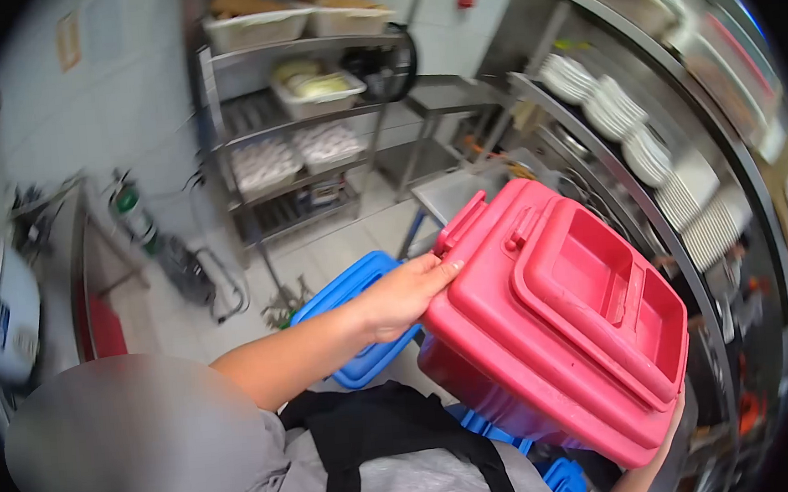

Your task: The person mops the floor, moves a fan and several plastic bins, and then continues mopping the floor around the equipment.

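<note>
Carrying a lidded bin

My left hand (402,291) grips the tilted red plastic lidded bin (555,326); right hand (651,466) supports underneath, grasp hidden. I'd level it.

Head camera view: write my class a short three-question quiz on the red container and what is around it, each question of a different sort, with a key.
1. True or false: the red container is resting flat on the floor.
2. Which hand lies on the container's upper left edge? A. left hand B. right hand C. neither
3. Fill in: the lid seen behind the left hand is coloured ____.

Key
1. False: it is held up, tilted, between both hands.
2. A; the right hand supports it from the lower right, mostly hidden.
3. Blue. White plates are stacked on the shelves at right.
</note>
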